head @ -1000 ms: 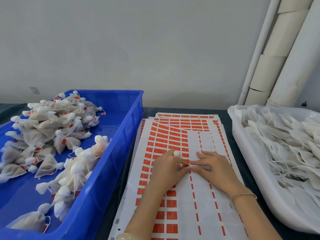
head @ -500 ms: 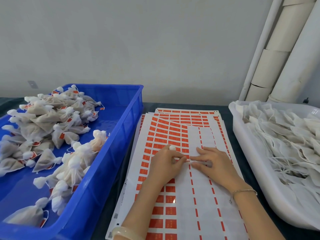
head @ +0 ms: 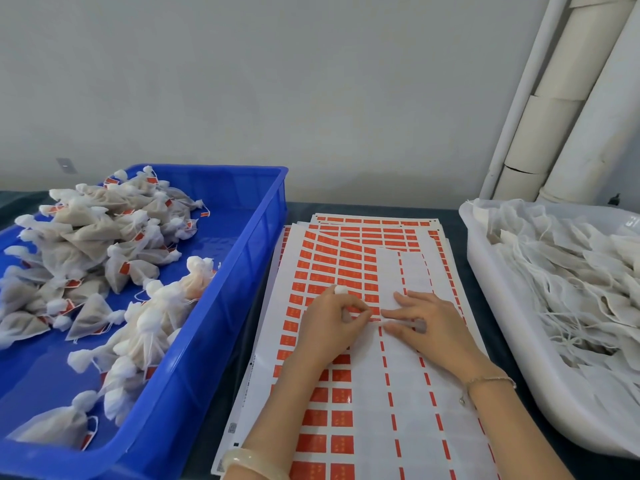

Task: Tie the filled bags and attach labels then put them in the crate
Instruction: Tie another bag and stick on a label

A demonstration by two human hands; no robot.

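Gripping a small tied bag (head: pixel 341 290) in its curled fingers, the left hand (head: pixel 332 323) sits on the label sheet (head: pixel 408 410), with only the bag's white tuft showing above the knuckles. The right hand (head: pixel 433 327) lies just beside it, fingers straight and pressed flat on the sheet. A thin white string (head: pixel 379 319) runs between the two hands at the edge of the remaining orange labels. Whether a label is already on the string cannot be told.

Several slips look likely from here. If the flat fingers ease off, the string could slide off the label and the sticker would close on itself without it. A label peeled at a slant may tear or lift a neighbour. The sticker could also stick to a fingertip instead of the string. The top sheet could lift or shift with the pull, since several sheets lie stacked.

Left of the sheet, the blue crate (head: pixel 242 271) holds the finished bags (head: pixel 97 244), close enough for an easy drop. Right of the sheet, a white tub (head: pixel 485 271) is full of loose bags (head: pixel 571 271) whose strings lie tangled together.
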